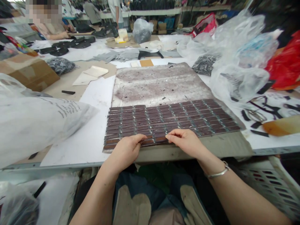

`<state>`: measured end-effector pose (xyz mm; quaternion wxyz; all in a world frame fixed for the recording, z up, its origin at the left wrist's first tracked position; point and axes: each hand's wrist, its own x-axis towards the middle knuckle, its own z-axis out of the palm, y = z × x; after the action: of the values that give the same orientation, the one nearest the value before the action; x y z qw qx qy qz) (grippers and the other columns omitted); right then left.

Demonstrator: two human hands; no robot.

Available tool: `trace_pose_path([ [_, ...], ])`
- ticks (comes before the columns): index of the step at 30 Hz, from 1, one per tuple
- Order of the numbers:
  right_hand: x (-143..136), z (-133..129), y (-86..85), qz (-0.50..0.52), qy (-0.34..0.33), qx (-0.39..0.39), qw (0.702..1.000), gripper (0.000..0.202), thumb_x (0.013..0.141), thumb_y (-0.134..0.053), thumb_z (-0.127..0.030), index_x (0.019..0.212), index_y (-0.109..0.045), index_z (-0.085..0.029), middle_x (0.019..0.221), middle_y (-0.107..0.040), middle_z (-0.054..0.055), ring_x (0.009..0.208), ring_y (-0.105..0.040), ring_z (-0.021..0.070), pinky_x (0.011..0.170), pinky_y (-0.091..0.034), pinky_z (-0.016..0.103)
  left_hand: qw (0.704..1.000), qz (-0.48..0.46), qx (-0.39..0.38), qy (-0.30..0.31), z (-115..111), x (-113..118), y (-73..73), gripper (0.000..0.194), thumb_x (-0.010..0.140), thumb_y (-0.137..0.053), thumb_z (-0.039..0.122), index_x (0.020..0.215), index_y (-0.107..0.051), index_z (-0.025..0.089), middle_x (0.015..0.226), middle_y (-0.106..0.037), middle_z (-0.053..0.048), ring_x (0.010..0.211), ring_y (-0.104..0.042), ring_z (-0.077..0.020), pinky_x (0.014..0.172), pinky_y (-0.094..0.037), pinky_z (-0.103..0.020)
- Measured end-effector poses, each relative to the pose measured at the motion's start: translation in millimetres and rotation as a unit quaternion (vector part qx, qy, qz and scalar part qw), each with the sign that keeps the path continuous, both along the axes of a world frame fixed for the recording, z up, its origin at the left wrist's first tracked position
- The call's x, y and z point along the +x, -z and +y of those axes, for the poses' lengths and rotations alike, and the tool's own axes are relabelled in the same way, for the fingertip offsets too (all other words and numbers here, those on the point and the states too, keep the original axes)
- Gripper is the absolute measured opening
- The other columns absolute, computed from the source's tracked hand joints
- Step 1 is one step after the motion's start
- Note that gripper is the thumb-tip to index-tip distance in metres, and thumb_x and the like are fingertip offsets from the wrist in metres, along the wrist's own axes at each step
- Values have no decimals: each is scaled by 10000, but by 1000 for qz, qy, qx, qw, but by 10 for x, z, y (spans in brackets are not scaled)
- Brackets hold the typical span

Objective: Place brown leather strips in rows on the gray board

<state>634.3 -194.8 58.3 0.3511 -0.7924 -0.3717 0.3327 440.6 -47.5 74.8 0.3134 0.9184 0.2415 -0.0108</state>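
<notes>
Rows of narrow dark brown strips [178, 114], with small shiny metal-looking pieces at regular intervals, lie on a stained board [154, 81] in front of me. At the near edge of these rows, my left hand [128, 147] has thumb and forefinger closed on a brown strip [160, 138]. A short way to the right, my right hand [184, 140] pinches along the same front row, its other fingers curled. A silver bangle [220, 171] circles the right wrist. My fingertips cover the exact spots they grip.
A filled white plastic bag [42, 122] and a cardboard box [28, 72] stand to the left. Clear plastic bags [241, 53], a red bag [286, 62] and a yellowish bottle-like object [282, 126] crowd the right. A white basket [274, 184] sits below the table. A person works across the table.
</notes>
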Motion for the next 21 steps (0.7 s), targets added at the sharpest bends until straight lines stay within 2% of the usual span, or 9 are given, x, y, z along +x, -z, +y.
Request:
trace_pose_path([
  [8,-92,67,22,-34,0,-42,999,314,769,-550,-464,678,-699,-203,584,-630,-27,524,-491,104,537,-337,230,996,58,51,40,-84,49,32,416,817,-359,127,1108,-631,246,1039,-701,-34,981,-637,-200,869,-466,-317],
  [21,-107,119,90,-81,-9,-49,995,286,778,-554,-449,688,-710,-227,606,-647,-37,594,-551,120,571,-345,237,994,62,78,53,-126,40,96,456,826,-351,142,1191,-594,269,1094,-686,-49,1017,-634,-219,888,-481,-361],
])
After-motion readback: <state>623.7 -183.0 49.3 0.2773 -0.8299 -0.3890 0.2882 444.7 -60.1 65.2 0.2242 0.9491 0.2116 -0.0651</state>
